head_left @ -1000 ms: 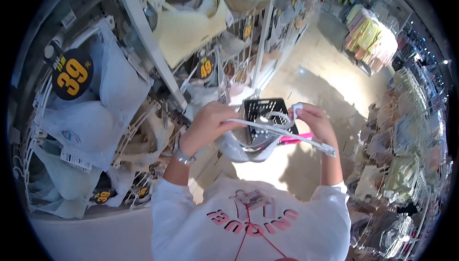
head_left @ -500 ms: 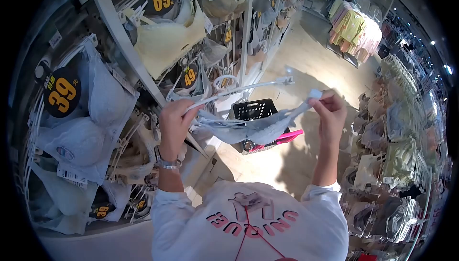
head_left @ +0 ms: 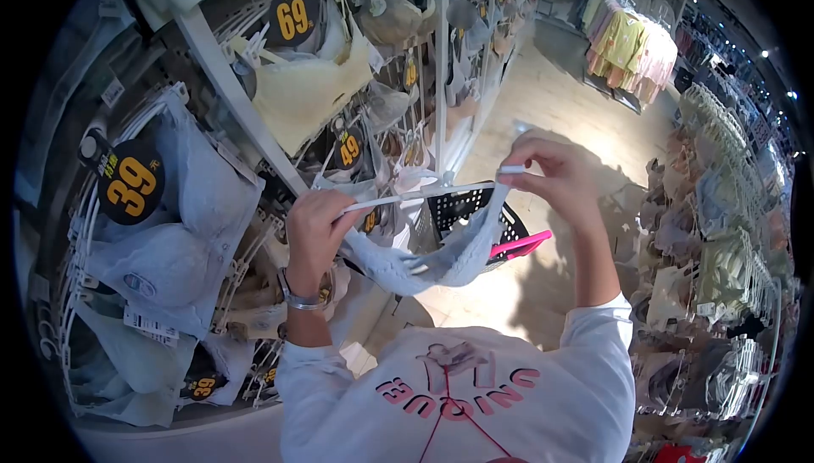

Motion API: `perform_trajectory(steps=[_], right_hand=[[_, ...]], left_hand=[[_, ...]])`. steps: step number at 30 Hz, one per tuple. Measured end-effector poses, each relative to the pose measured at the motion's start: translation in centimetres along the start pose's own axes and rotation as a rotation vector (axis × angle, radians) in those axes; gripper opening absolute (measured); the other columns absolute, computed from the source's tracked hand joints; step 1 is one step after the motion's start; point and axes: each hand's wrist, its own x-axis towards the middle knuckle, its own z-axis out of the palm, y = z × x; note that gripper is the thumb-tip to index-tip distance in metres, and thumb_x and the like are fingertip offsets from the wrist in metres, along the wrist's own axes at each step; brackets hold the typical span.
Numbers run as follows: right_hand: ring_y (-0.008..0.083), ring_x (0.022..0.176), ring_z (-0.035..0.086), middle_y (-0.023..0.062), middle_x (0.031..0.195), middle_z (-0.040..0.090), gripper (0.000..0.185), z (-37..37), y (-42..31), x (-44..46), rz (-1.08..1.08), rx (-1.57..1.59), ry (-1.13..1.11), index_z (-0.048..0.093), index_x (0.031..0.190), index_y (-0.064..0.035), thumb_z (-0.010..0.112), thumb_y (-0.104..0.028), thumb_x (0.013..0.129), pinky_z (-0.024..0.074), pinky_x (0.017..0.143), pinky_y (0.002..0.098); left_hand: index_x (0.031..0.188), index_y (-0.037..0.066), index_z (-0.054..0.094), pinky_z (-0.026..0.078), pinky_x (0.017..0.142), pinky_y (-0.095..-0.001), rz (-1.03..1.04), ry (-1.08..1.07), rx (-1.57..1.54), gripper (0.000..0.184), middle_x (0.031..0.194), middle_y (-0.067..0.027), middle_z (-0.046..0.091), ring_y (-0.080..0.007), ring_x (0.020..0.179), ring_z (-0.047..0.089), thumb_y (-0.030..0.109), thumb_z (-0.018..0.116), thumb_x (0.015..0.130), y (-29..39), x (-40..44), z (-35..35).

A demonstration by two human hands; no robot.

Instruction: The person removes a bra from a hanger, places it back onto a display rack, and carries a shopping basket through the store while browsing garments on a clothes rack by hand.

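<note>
A light blue bra [head_left: 424, 270] sags in a curve between my two hands, below a white plastic hanger [head_left: 424, 192]. My left hand [head_left: 315, 225] is closed round the hanger's left end, with the bra's left end close against the fingers. With thumb and fingers, my right hand [head_left: 549, 176] pinches the bra's other end at the right tip of the hanger. A small white piece shows at those fingertips. Whether the bra's end is hooked onto the hanger there, I cannot tell.
Beyond the bra, a black shopping basket [head_left: 460, 209] with a pink handle [head_left: 524, 245] stands on the floor. Racks of bras with price tags [head_left: 129, 185] rise close on the left. More hanging bras [head_left: 716, 268] line the right, and a clothes rack [head_left: 629, 47] stands farther off.
My right hand has moved left and away from me, bringing the bra's end to the hanger's right tip. The bra now sags lower, and the hanger's raised right end has come down.
</note>
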Motion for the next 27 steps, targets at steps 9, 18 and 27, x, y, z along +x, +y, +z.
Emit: perform_trajectory(steps=[9, 18, 27], right_hand=[[0.0056, 0.066, 0.054, -0.0003, 0.076, 0.062, 0.019, 0.7, 0.0, 0.0, 0.421, 0.168, -0.034, 0.065, 0.094, -0.0001, 0.07, -0.005, 0.077, 0.0387, 0.055, 0.0203], [0.0072, 0.07, 0.059, 0.0025, 0.08, 0.066, 0.019, -0.6, 1.7, -1.4, 0.446, 0.277, -0.042, 0.066, 0.094, 0.0012, 0.071, -0.007, 0.077, 0.0445, 0.064, 0.021], [0.0123, 0.072, 0.061, 0.0081, 0.081, 0.066, 0.016, -1.3, 0.0, -2.5, 0.492, 0.424, -0.25, 0.066, 0.085, 0.0031, 0.07, 0.005, 0.07, 0.0467, 0.064, 0.0242]], left_hand=[[0.072, 0.005, 0.06, 0.044, 0.066, -0.0375, 0.241, 0.008, 0.133, 0.02, 0.068, -0.0059, 0.056, -0.026, 0.067, 0.056, 0.015, 0.074, 0.062, -0.9, 0.7, 0.0], [0.071, 0.006, 0.06, 0.044, 0.064, -0.0368, 0.366, 0.085, 0.113, 0.023, 0.064, -0.0038, 0.051, -0.0237, 0.061, 0.053, 0.014, 0.075, 0.055, -0.9, 0.6, -0.4], [0.072, 0.009, 0.061, 0.044, 0.065, -0.033, 0.44, 0.178, 0.238, 0.027, 0.063, 0.0004, 0.051, -0.0185, 0.062, 0.055, 0.018, 0.076, 0.051, 0.1, -0.3, -0.7]])
